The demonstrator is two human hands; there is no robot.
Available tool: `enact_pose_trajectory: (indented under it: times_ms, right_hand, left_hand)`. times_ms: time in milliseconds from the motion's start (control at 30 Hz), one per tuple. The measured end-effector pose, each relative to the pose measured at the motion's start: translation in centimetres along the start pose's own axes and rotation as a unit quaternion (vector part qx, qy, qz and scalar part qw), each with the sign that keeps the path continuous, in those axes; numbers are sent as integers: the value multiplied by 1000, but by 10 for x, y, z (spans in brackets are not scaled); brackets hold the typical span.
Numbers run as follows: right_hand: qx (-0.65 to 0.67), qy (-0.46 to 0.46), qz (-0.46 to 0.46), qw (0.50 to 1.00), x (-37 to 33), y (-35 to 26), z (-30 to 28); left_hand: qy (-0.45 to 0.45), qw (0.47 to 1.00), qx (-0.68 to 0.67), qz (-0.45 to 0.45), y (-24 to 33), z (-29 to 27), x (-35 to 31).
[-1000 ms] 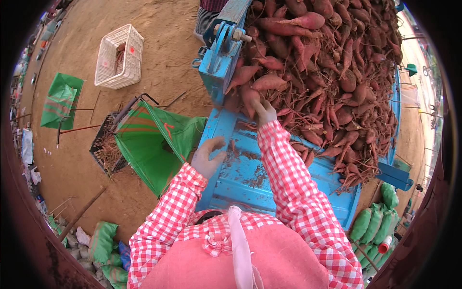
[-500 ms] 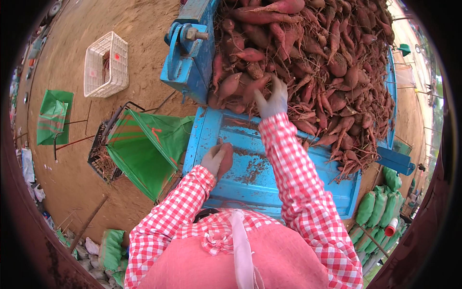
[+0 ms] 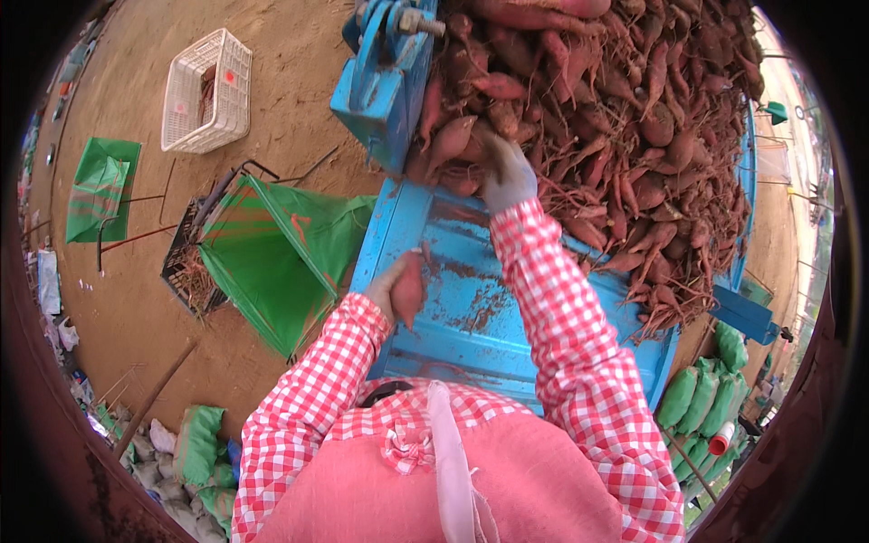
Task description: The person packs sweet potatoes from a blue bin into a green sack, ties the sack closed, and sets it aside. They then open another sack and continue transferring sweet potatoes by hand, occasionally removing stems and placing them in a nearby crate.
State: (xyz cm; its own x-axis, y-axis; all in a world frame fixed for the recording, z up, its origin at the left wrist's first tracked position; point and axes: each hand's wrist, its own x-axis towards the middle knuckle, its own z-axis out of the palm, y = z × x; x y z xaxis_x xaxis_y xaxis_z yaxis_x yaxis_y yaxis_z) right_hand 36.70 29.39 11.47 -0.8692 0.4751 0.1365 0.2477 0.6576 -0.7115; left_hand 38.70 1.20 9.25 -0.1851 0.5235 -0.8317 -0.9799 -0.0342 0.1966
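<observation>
My left hand [image 3: 384,288], gloved, is closed round a reddish sweet potato [image 3: 410,291] above the blue metal tailgate [image 3: 480,337]. At the front left edge of the heap, my gloved right hand [image 3: 510,177] has its fingers curled against another sweet potato [image 3: 474,147]; the fingertips are blurred and partly hidden. The heap of sweet potatoes [image 3: 634,136], earthy and trailing thin roots, spills onto the tailgate.
Left of the tailgate, a green bag [image 3: 272,258] hangs open on a frame beside a black crate [image 3: 192,262]. Farther off are a white crate [image 3: 181,122] and another green bag [image 3: 101,195]. Filled green sacks [image 3: 701,398] lie right. A blue bracket [image 3: 385,100] flanks the heap.
The view has shifted slightly. My right hand's fingers have closed in on the sweet potato at the heap's edge. My left hand has swung left with its sweet potato, which now shows more fully.
</observation>
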Motion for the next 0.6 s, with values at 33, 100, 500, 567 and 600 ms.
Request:
enact_pose_trajectory:
  times_ms: [33, 100, 500, 567, 600]
  right_hand:
    - [-59, 2, -107, 992, 17, -11, 2]
    - [-205, -75, -216, 952, 48, -32, 7]
    - [-176, -343, 83, 919, -52, 43, -70]
    - [-242, -385, 25, 890, -84, 42, -61]
    - [-249, -359, 34, 899, -90, 42, -56]
  left_hand:
    - [-18, 999, -29, 10, 2, -1, -1]
    - [-41, 995, -81, 40, 4, -1, -3]
    - [-118, 986, -119, 22, 5, 0, -1]
    - [-121, 987, -101, 14, 6, -1, -1]
    - [-134, 987, -84, 13, 6, -3, -2]
